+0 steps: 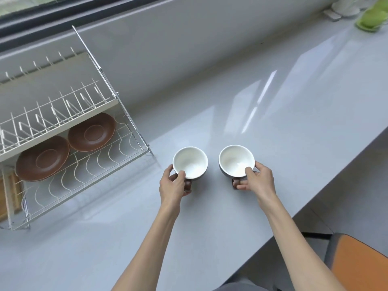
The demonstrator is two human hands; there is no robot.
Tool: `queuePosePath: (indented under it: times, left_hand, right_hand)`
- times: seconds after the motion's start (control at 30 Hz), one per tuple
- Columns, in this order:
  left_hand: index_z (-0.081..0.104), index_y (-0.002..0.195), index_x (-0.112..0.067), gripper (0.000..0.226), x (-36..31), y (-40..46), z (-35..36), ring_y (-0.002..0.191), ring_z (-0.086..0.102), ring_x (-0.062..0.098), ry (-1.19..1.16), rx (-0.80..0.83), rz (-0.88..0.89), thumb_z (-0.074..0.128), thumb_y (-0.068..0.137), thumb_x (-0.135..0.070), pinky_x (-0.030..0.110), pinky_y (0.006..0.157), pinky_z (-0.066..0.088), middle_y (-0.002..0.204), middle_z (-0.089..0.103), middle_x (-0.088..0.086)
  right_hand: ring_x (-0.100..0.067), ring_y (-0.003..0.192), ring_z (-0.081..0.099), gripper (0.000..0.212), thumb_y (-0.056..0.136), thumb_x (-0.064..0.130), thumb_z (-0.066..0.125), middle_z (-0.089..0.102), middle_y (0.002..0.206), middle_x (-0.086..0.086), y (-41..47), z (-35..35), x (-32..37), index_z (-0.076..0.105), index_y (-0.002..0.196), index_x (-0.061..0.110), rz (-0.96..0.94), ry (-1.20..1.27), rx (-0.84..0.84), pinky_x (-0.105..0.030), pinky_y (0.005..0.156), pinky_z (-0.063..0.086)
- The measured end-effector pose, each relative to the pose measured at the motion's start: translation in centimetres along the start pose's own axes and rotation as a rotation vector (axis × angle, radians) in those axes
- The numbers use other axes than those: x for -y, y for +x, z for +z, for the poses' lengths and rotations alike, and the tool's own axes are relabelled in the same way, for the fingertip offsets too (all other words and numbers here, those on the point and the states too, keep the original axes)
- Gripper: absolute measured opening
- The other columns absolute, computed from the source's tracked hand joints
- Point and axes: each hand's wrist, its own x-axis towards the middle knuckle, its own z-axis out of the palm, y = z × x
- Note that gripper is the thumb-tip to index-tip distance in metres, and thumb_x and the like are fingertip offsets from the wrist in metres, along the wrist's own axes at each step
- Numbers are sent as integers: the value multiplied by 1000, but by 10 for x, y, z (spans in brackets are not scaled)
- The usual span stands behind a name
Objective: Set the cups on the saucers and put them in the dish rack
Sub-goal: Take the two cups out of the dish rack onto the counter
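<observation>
Two cups, white inside and dark outside with brown handles, stand upright side by side on the grey counter. My left hand point(174, 183) grips the left cup point(190, 161) at its near rim and handle. My right hand point(256, 178) holds the right cup point(236, 160) the same way, thumb on the rim. Two brown saucers lie on the lower shelf of the white wire dish rack point(92, 171): one saucer point(43, 159) at the left, the other saucer point(91, 132) further back to the right. Both saucers are bare.
The rack's upper shelf point(52, 114) with plate slots overhangs the saucers. A window sill runs along the back. A green object point(372, 18) and a white one point(344, 6) sit at the far right. An orange chair seat point(361, 267) stands below the counter edge at the right.
</observation>
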Motion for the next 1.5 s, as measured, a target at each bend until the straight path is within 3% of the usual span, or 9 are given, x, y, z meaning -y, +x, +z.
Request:
queuePosePath:
  times: [0.23, 0.57, 0.8, 1.13, 1.3, 1.43, 1.5]
  left_hand:
    - [52, 138, -24, 52, 2, 4, 4, 56, 57, 19, 15, -1, -17, 54, 88, -10, 46, 72, 63, 88, 70, 5]
    - [51, 137, -26, 54, 7, 6, 1, 58, 57, 20, 14, 0, -40, 53, 86, -10, 52, 79, 61, 100, 71, 11]
    - [50, 139, -25, 54, 8, 6, 0, 59, 56, 22, -9, 14, -38, 52, 87, -9, 50, 78, 61, 105, 72, 13]
    - [48, 140, -24, 56, 7, 8, -7, 64, 59, 21, 48, 53, -42, 51, 87, -6, 53, 82, 61, 120, 68, 11]
    - [43, 142, -25, 55, 1, 2, -8, 72, 63, 22, 75, 113, -51, 53, 89, -12, 47, 85, 59, 118, 67, 8]
    - [40, 144, -27, 53, -4, -7, -20, 90, 66, 14, 236, 169, 0, 53, 93, -23, 47, 91, 58, 99, 65, -10]
    - [41, 145, -26, 52, -7, -11, -31, 100, 64, 17, 318, 209, 18, 53, 94, -28, 44, 91, 57, 98, 62, -13]
  right_hand:
    - [-37, 57, 73, 36, 87, 7, 41, 68, 85, -11, 6, 1, -8, 59, 117, 17, 16, 44, 5, -47, 67, 62]
    - [-39, 57, 72, 37, 85, 5, 41, 68, 85, -12, 5, 6, -16, 58, 116, 19, 20, 68, 20, -49, 65, 62]
    - [-34, 57, 73, 37, 88, 4, 42, 69, 92, -12, 4, 8, -16, 56, 118, 21, 13, 53, 9, -35, 55, 60]
    - [-28, 62, 75, 38, 91, 5, 43, 67, 101, -9, -2, 7, -15, 53, 123, 24, 1, 15, 23, -33, 55, 61]
    - [-29, 70, 75, 39, 90, 17, 45, 68, 103, -3, -12, 5, -3, 51, 125, 31, -41, -176, -24, -50, 77, 60]
    - [-39, 113, 58, 55, 93, 31, 47, 58, 133, -11, -30, 6, 13, 35, 145, 20, -149, -678, -140, -43, 88, 44]
    - [-38, 120, 53, 59, 94, 33, 47, 51, 142, -10, -43, 12, 23, 30, 149, 20, -235, -784, -161, -44, 88, 42]
